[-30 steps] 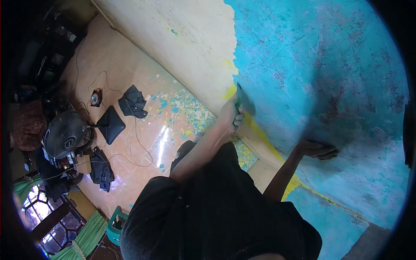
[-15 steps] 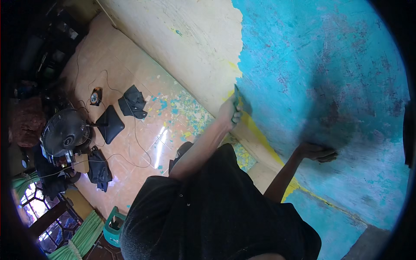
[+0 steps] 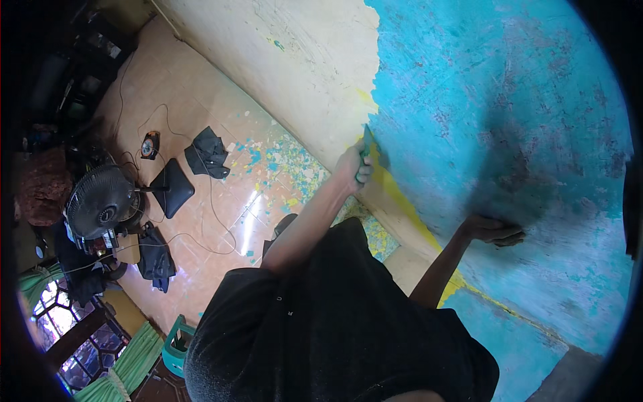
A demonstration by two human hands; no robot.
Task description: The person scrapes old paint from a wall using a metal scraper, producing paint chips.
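My left hand (image 3: 355, 169) is closed round the green handle of a paint scraper (image 3: 368, 136). The scraper's narrow blade points up along the wall, at the border between the blue paint (image 3: 435, 100) and the scraped cream surface (image 3: 295, 74). A yellow strip of older paint (image 3: 400, 204) runs down beside that hand. Farther right, my right hand (image 3: 494, 231) rests against the blue wall with its fingers stretched out and nothing visible in them. Its palm is turned from view, and a dark shadow falls above it.
Blue and yellow paint flakes (image 3: 291, 164) litter the tiled floor along the wall. To the left stand a black fan (image 3: 104, 204) with a square base and trailing cords, dark cloths (image 3: 206, 154), a clock-like round item (image 3: 149, 145) and a green plastic stool (image 3: 175, 348).
The scraper has shifted slightly at the paint edge, its blade now reaching a bit higher. My right hand stays at about the same spot on the wall. The whole view has moved a little.
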